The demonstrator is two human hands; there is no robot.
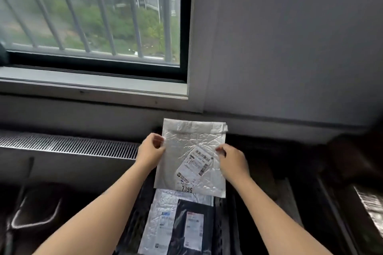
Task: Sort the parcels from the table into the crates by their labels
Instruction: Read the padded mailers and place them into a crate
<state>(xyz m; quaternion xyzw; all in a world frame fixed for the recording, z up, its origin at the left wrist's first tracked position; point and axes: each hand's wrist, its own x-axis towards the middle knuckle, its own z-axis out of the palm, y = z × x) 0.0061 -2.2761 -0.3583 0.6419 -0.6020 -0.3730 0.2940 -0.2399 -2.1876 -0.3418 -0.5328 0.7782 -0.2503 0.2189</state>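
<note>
Parcel (187,149): silver crinkled padded envelope, hanging in mid-air above a dark crate (220,225), touching only the two hands, face turning up toward the camera, folded flap lying at the far end. Carrying a white label (195,164), sitting askew on the lower right of the face, barcodes too blurred for reading; showing the printed number 7396 close to the near edge. Left hand (149,149): pinching the parcel's left edge near the top, thumb lying on the front, fingers curling behind. Right hand (233,161): gripping the right edge at mid-height, just beside the label, fingers curling round the rim. Both forearms reaching forward from the bottom corners of the view. Crate: sitting directly below the held parcel and holding two more items, namely a second silver envelope (157,221) lying flat on the left and a black bag (192,227) lying partly over its right side, each bearing a white label too blurred for reading. Beyond: metal grille (68,144) running along the left beneath a grey sill (93,82); barred window (93,16) looking out on trees and a building; grey wall (290,37) filling the right.
</note>
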